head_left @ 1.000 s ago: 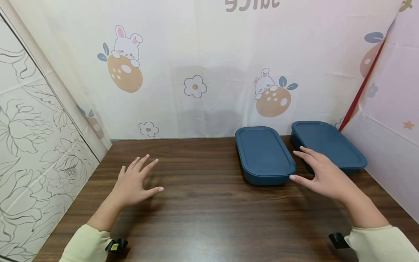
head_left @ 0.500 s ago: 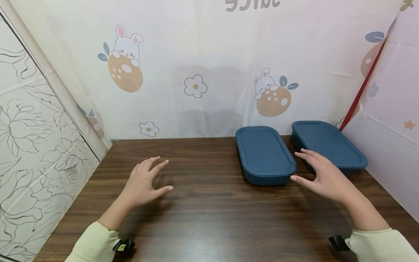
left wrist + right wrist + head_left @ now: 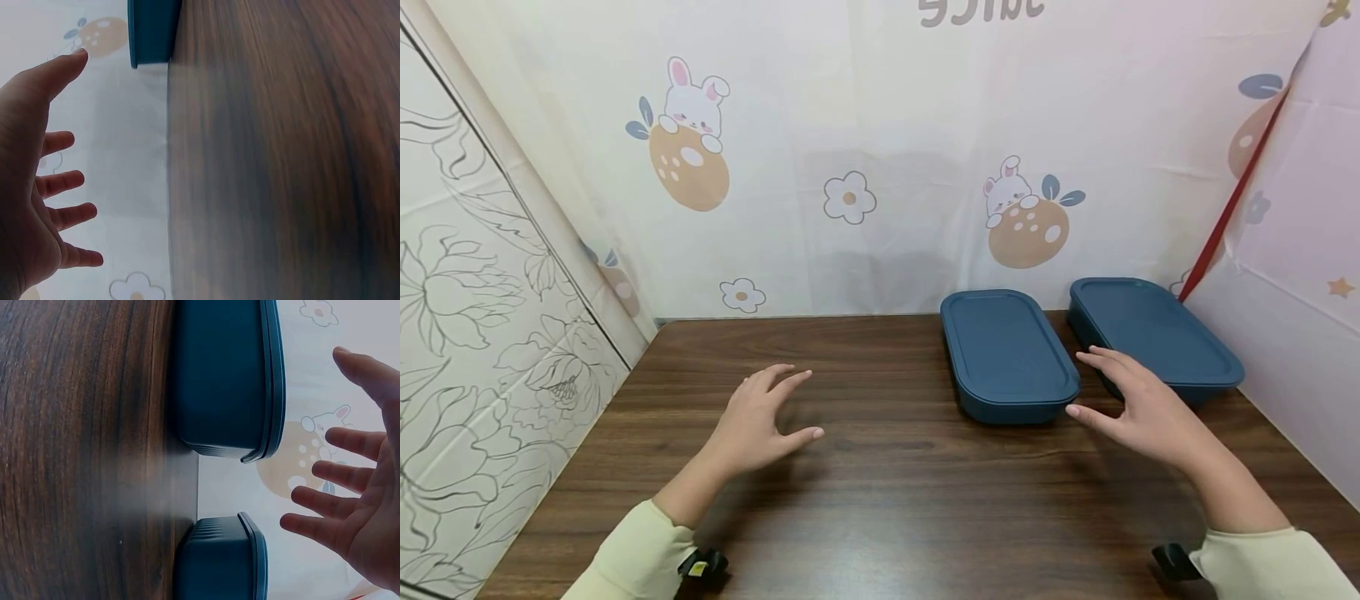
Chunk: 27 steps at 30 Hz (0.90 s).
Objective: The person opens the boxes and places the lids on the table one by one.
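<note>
Two blue lidded food containers stand at the back right of the table. The left container [image 3: 1009, 350] has its lid on, and so does the right container [image 3: 1153, 329]. My right hand [image 3: 1146, 408] hovers near the gap between them, fingers spread and holding nothing. In the right wrist view, air shows between the right hand [image 3: 365, 487] and both containers. Over the left half of the table is my left hand [image 3: 756, 425], thumb apart from the fingers, with nothing in it. The left wrist view shows the left hand [image 3: 44, 181] away from a container's corner [image 3: 153, 31].
The brown wood-grain table [image 3: 880, 500] meets a printed curtain [image 3: 880, 108] at its back edge. A flower-patterned panel [image 3: 482, 333] borders the left side. On the right hangs a pale curtain [image 3: 1307, 333] with a red strip [image 3: 1232, 204].
My left hand has moved to the right over the table, its fingers bending slightly. The right hand stays almost in place, and both containers have not moved.
</note>
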Each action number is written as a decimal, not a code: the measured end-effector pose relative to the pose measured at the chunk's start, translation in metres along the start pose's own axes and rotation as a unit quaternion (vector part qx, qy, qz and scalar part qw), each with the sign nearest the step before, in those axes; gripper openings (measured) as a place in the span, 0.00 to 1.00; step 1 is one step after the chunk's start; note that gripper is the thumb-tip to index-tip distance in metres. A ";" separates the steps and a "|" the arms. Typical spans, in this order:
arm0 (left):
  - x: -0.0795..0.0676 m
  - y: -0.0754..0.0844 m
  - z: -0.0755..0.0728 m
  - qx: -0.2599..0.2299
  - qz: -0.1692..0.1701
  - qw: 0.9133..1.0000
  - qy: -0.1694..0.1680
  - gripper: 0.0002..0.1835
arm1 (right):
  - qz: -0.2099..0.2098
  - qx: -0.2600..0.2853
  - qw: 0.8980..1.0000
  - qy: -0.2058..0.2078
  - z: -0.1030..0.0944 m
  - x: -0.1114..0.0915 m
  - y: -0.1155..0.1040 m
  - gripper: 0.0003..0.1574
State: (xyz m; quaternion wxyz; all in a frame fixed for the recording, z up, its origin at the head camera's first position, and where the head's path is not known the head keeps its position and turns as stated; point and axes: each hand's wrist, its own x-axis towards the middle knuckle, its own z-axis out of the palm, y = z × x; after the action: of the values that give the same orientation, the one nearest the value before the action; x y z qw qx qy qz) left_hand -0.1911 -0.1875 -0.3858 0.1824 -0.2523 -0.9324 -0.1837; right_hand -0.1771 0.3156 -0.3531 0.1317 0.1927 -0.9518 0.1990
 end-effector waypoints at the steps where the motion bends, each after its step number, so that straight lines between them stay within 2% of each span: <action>1: 0.001 0.002 0.000 -0.005 -0.002 1.000 -0.002 0.41 | 0.001 0.000 1.000 -0.001 0.000 0.000 0.001 0.48; 8: 0.007 0.014 0.005 -0.035 -0.016 0.999 -0.013 0.40 | 0.013 0.005 1.000 -0.012 0.003 0.001 0.003 0.50; 14: 0.014 0.023 0.013 -0.070 -0.020 0.997 -0.009 0.39 | 0.027 0.010 0.999 -0.017 0.007 0.001 0.005 0.52; 22: 0.024 0.035 0.023 -0.108 -0.019 0.994 -0.006 0.36 | 0.044 0.028 0.998 -0.019 0.009 0.001 0.007 0.50; 27: 0.029 0.041 0.029 -0.133 -0.030 0.991 -0.011 0.34 | 0.050 0.041 0.998 -0.020 0.010 0.001 0.008 0.47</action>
State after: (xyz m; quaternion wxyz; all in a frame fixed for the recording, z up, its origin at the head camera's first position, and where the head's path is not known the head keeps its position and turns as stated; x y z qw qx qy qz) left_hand -0.1993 -0.1301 -0.3879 0.1312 -0.2488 -0.9088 -0.3083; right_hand -0.1831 0.3177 -0.3646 0.0950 0.1541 -0.9537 0.2400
